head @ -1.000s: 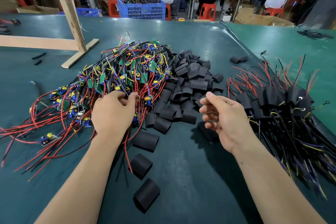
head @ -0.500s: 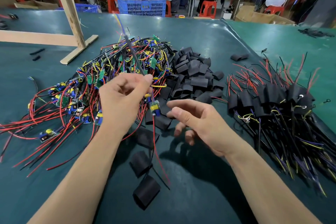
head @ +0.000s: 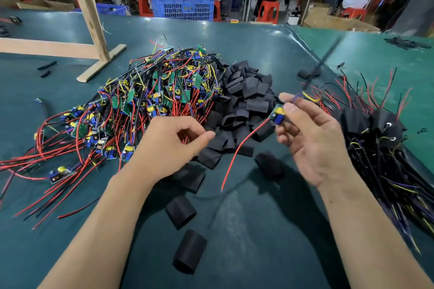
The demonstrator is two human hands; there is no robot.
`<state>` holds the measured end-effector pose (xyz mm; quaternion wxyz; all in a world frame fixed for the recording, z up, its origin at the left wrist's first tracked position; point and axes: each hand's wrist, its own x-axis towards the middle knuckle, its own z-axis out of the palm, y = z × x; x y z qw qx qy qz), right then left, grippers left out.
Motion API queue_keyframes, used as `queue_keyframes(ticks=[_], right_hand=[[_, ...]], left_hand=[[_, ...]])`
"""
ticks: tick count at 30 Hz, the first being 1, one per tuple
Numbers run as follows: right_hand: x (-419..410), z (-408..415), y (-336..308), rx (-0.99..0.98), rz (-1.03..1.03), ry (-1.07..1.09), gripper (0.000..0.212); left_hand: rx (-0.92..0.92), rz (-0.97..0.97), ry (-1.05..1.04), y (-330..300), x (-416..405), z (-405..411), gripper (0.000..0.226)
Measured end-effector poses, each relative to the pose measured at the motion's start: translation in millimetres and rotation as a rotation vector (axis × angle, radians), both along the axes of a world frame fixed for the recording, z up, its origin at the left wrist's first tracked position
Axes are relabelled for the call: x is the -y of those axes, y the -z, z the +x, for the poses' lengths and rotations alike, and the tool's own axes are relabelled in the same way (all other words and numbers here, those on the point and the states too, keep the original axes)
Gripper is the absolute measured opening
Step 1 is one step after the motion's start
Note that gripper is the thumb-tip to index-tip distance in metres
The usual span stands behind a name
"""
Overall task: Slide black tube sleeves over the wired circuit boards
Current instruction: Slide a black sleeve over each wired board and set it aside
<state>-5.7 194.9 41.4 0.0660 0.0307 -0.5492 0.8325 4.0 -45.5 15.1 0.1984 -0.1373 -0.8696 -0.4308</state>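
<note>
Holding one wired circuit board (head: 277, 115) between thumb and fingertips, the right hand (head: 312, 145) sits raised at centre right of the frame; a red lead (head: 239, 150) hangs from the board toward the green table (head: 246, 241), and its dark leads rise blurred to the upper right. The left hand (head: 169, 145), at centre, has curled fingers with thumb and forefinger nearly meeting; whether it pinches anything cannot be told. A heap of bare boards (head: 145, 101) with red, black and yellow wires lies at centre left, touching the pile of black tube sleeves (head: 246, 101) at centre. Loose sleeves (head: 189, 254) lie at lower centre. Sleeved assemblies (head: 380, 138) are stacked at the right edge.
</note>
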Motion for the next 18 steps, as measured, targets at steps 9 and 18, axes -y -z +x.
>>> queue_keyframes(ticks=[9,18], right_hand=[[-6,-5,0,0.019,-0.088,0.257,0.009],[-5,-8,5,0.072,-0.095,0.262,0.009]], left_hand=[[0.301,-0.143,0.172,-13,27,-2,0.035],[0.57,-0.456,0.251,-9,37,4,0.043]])
